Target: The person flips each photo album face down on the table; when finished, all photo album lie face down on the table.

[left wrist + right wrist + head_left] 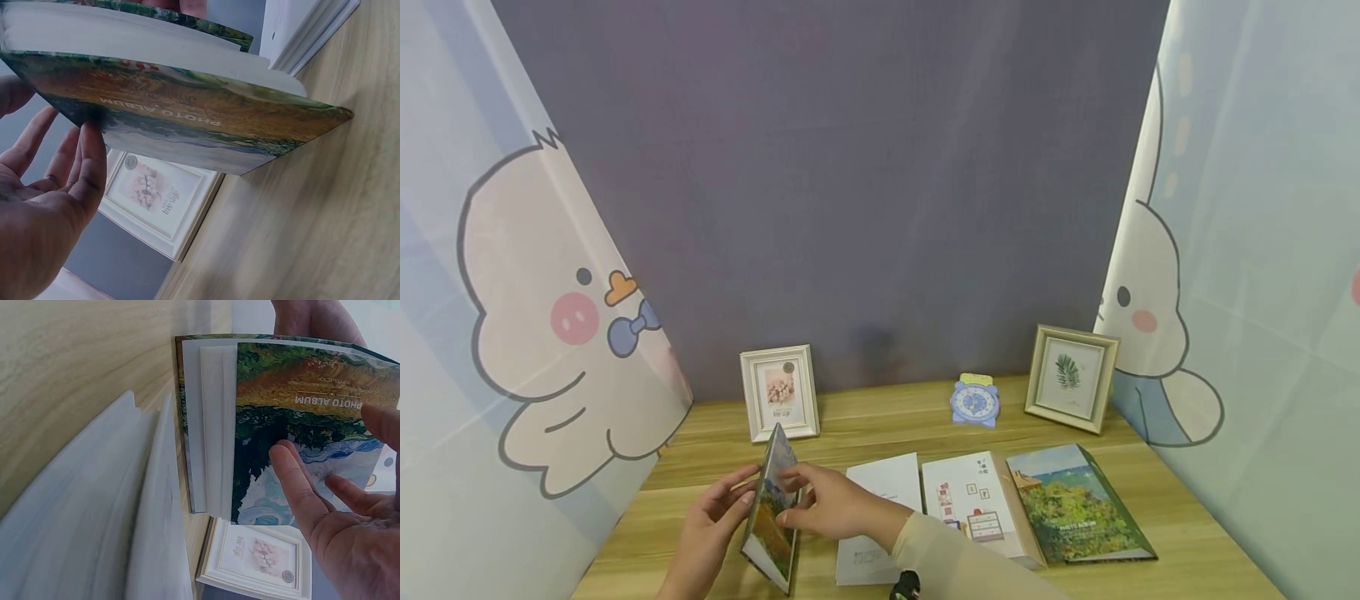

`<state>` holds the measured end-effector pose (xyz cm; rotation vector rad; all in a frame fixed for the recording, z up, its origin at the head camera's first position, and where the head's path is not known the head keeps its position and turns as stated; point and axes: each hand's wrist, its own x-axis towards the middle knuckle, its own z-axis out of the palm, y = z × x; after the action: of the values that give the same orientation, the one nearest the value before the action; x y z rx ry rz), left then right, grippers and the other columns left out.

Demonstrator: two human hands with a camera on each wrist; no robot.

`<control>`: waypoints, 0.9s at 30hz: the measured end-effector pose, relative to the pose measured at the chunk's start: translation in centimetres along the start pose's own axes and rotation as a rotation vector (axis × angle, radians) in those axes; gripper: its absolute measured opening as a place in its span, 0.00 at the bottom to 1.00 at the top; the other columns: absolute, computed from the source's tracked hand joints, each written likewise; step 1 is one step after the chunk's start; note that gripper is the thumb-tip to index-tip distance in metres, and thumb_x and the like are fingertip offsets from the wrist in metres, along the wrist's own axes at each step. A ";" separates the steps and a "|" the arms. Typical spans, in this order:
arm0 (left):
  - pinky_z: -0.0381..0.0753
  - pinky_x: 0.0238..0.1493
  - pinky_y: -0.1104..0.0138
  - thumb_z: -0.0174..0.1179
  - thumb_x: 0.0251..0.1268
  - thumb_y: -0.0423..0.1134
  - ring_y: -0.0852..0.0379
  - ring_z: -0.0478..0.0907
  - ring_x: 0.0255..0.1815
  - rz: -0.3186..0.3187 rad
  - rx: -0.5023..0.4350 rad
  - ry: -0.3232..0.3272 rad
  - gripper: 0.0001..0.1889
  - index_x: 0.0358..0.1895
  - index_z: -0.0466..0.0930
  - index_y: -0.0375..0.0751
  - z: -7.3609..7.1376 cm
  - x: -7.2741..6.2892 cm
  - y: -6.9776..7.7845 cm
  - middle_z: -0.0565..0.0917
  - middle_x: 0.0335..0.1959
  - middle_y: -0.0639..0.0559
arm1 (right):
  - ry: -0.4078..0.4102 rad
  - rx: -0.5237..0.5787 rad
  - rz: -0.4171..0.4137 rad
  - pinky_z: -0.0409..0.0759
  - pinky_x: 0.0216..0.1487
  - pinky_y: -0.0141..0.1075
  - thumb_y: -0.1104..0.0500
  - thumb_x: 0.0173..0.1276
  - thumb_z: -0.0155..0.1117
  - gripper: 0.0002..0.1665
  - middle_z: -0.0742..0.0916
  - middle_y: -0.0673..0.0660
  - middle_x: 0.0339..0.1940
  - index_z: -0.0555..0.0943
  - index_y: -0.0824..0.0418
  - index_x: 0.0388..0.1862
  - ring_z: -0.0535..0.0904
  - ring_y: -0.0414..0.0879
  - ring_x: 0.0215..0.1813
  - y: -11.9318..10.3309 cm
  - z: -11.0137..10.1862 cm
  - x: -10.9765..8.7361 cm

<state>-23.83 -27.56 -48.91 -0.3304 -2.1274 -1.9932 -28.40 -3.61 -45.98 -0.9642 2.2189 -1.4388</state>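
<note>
A photo album (776, 508) with a painted landscape cover stands upright on its edge between my two hands, in the left part of the table. My left hand (709, 523) touches its left cover with outstretched fingers. From the other side, my right hand (831, 502) lays its fingertips on the opposite cover. In the right wrist view, the right fingers (300, 481) rest on the painted trees and sky, thumb also at the cover. White page edges (156, 53) show between the covers in the left wrist view.
To the right lie a white book (880, 475), a book with furniture drawings (958, 483) and another photo album (1071, 500). Along the back stand a white picture frame (779, 393), a blue clock-shaped item (975, 403) and a leaf-print frame (1070, 379). Printed curtains hang at both sides.
</note>
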 end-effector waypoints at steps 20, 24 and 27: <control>0.83 0.60 0.60 0.50 0.85 0.36 0.56 0.79 0.66 -0.120 0.017 -0.222 0.24 0.78 0.64 0.33 0.2 0.3 -1.3 0.74 0.73 0.53 | 0.106 0.197 0.039 0.91 0.42 0.44 0.45 0.78 0.67 0.33 0.84 0.50 0.53 0.72 0.58 0.74 0.88 0.51 0.46 0.0 -1.0 -0.8; 0.83 0.60 0.60 0.49 0.86 0.35 0.57 0.78 0.67 -0.129 0.005 -0.263 0.25 0.79 0.62 0.33 0.3 0.4 -1.6 0.74 0.72 0.59 | 0.120 0.232 0.045 0.91 0.43 0.47 0.46 0.77 0.68 0.33 0.85 0.52 0.52 0.73 0.59 0.73 0.88 0.51 0.46 0.2 -1.3 -1.0; 0.83 0.59 0.60 0.48 0.86 0.36 0.60 0.78 0.67 -0.136 0.009 -0.274 0.25 0.79 0.62 0.35 0.4 0.4 -1.8 0.74 0.72 0.61 | 0.125 0.258 0.040 0.91 0.42 0.48 0.48 0.76 0.69 0.32 0.85 0.53 0.52 0.74 0.60 0.72 0.88 0.52 0.45 0.1 -1.6 -1.2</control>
<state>-24.77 -27.23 -50.48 -0.4951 -2.3800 -2.1182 -28.51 -1.68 -45.53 -0.7599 2.0551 -1.7559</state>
